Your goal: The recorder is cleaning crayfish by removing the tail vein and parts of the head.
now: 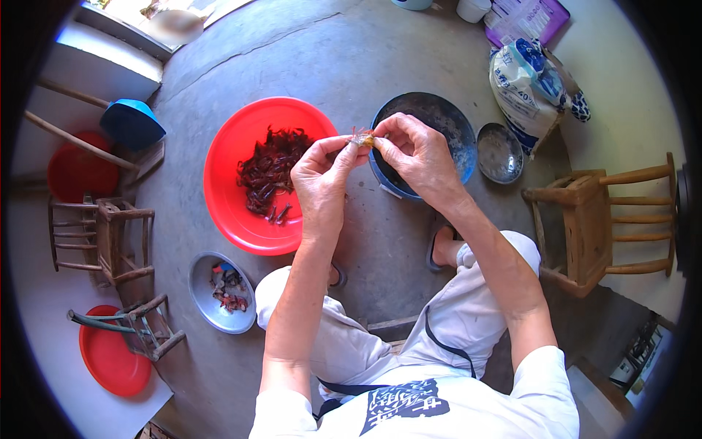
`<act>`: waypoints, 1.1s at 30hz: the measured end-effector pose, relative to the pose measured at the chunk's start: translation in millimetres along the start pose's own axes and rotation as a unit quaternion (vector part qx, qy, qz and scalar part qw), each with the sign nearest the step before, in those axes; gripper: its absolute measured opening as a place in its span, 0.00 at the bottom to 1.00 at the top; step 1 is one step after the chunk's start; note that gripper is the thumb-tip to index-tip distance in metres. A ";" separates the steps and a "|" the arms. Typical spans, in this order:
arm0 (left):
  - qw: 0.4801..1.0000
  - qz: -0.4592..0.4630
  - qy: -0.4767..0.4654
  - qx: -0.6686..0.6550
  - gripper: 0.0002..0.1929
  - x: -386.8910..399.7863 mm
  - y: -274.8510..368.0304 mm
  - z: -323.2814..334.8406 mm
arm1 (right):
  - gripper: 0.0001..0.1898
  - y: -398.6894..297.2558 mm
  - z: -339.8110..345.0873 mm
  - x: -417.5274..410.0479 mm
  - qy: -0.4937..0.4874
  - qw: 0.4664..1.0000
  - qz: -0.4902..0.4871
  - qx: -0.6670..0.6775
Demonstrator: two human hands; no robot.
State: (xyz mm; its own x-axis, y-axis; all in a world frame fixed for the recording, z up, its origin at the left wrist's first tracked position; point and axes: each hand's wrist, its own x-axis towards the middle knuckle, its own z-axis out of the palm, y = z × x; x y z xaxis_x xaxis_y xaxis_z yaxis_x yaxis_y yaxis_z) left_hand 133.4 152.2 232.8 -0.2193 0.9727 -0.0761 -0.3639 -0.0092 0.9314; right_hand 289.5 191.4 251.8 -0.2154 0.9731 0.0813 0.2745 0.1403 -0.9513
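Both hands meet in front of me, over the gap between two basins. Thumb and fingers of my left hand (322, 184) pinch one end of a small crayfish piece (363, 139), which has thin reddish legs and a yellowish part. My right hand (419, 156) grips its other end with the fingertips. Below and left stands a red plastic basin (225, 192) holding a heap of dark red crayfish (269, 164). Under my right hand is a round dark-blue tub (463, 131) with a blackish, stained inside, partly covered by the hand.
A metal bowl (219, 322) with scraps (229, 291) sits at my left. To the right are a shallow metal pan (500, 153), a printed white sack (518, 90) and a wooden chair (587, 233). Small chairs (118, 236), a blue dustpan (131, 123) and red basins (112, 356) line the left wall.
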 end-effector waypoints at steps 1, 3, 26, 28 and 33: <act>1.000 -0.001 -0.001 0.000 0.07 -0.5 -0.3 0.2 | 0.04 0.2 0.3 0.4 -0.009 1.000 -0.001 0.001; 0.999 -0.030 -0.017 0.001 0.09 -2.2 0.4 0.6 | 0.04 5.3 0.0 1.5 -0.005 1.000 0.005 0.016; 0.927 0.130 -0.019 0.351 0.12 -0.8 0.2 11.5 | 0.02 0.2 -28.2 3.1 0.040 0.993 0.037 0.102; 0.922 0.143 -0.024 0.360 0.12 -0.4 2.4 11.4 | 0.02 3.5 -29.1 3.1 -0.015 0.954 0.104 0.280; 0.907 0.208 -0.064 0.359 0.14 1.2 0.5 17.5 | 0.10 21.8 -28.5 -2.4 -0.027 0.880 0.173 0.441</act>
State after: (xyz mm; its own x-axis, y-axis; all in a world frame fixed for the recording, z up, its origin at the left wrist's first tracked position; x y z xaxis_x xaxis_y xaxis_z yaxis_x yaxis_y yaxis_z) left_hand 148.7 157.4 239.4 -0.0783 0.9388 0.3354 0.4203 -0.2739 0.8650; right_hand 322.8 197.4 239.4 -0.3120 0.9166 -0.2501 -0.4971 -0.3818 -0.7792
